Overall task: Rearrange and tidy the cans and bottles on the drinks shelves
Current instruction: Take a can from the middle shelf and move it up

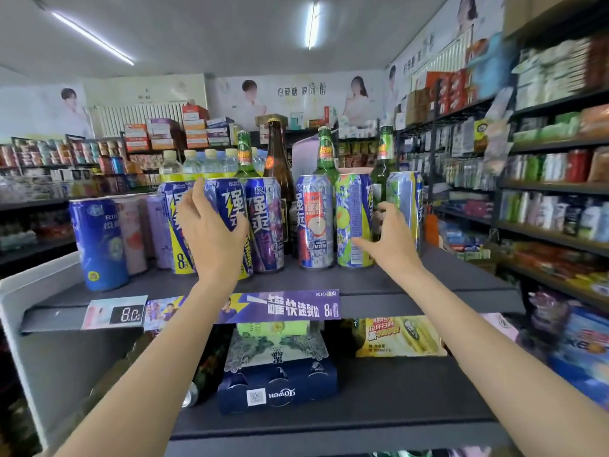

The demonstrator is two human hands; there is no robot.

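Observation:
On the top shelf (pixel 395 282) stands a row of tall drink cans. My left hand (pixel 211 232) grips a blue and yellow can with a lightning mark (pixel 227 202). A purple can (pixel 267 222) stands just right of it. My right hand (pixel 389 239) reaches between a green and yellow can (pixel 352 222) and a silver-green can (pixel 407 206), thumb touching the green and yellow one; whether its fingers hold the green bottle (pixel 382 173) behind is hidden. A white and red can (pixel 314 222) stands in the middle.
At the left stand a dark blue can (pixel 99 242) and pale pink and lilac cans (pixel 141 232). Green bottles (pixel 245 156), a brown bottle (pixel 278 159) and water bottles (pixel 191 166) line the back. Boxed packs (pixel 276 387) lie on the lower shelf. Stocked shelves (pixel 553 179) run along the right.

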